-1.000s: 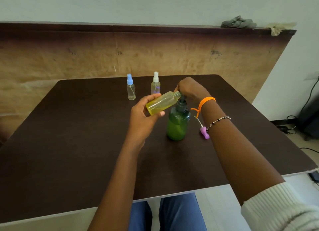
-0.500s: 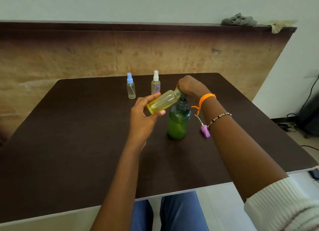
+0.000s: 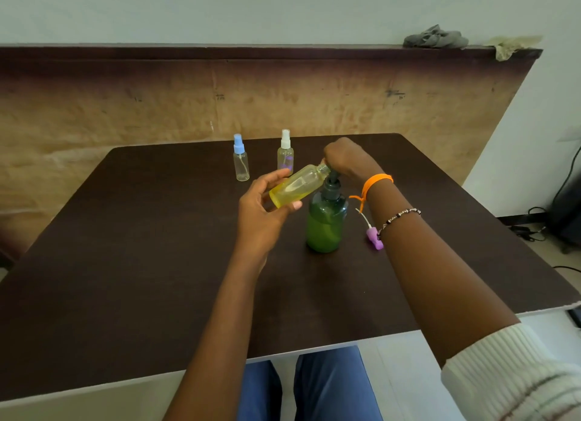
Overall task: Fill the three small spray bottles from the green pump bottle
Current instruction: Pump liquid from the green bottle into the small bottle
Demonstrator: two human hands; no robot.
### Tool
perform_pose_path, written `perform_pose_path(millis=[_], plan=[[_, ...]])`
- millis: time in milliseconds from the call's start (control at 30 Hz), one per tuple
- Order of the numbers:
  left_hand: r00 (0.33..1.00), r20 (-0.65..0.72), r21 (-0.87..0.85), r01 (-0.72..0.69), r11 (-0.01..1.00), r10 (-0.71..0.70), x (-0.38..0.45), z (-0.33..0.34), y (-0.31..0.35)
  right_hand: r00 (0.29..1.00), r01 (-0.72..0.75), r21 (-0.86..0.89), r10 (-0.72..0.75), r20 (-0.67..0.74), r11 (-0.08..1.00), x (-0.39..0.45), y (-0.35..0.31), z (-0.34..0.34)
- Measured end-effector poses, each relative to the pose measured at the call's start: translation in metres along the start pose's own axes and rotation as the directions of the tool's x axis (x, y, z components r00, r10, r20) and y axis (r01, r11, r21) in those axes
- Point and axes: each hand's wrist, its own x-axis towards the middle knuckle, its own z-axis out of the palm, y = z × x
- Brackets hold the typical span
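My left hand grips an uncapped small bottle holding yellow liquid, tilted with its open neck up against the pump spout. The green pump bottle stands upright at the middle of the dark table. On its pump head sits my right hand, fingers curled over it. A purple spray cap with its tube lies on the table just right of the green bottle. Two capped small spray bottles stand at the back: one with a blue cap, one with a white cap.
A brown board rises behind the table, with grey cloth lying on its top edge. Cables and a dark object are on the floor at the right. My blue-trousered knees are under the near table edge.
The pump head has risen slightly under my right hand. The tilted bottle stays at the spout. The view has shifted a little.
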Motion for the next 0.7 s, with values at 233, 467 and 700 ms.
perform_pose_path(millis=[233, 467, 700], plan=[[1.000, -0.014, -0.007, 0.001, 1.000, -0.001, -0.001, 0.001, -0.001, 0.996, 0.062, -0.017, -0.063, -0.060, 0.998, 0.019, 0.015, 0.011], [0.999, -0.037, 0.005, -0.007, 1.000, 0.007, 0.002, -0.001, -0.003, 0.998, 0.056, 0.078, -0.055, -0.013, 0.995, 0.013, 0.013, 0.009], [0.999, -0.026, 0.015, -0.021, 1.000, 0.021, 0.001, -0.003, 0.003, 0.995, 0.036, 0.079, -0.043, 0.092, 0.996, 0.017, 0.008, 0.006]])
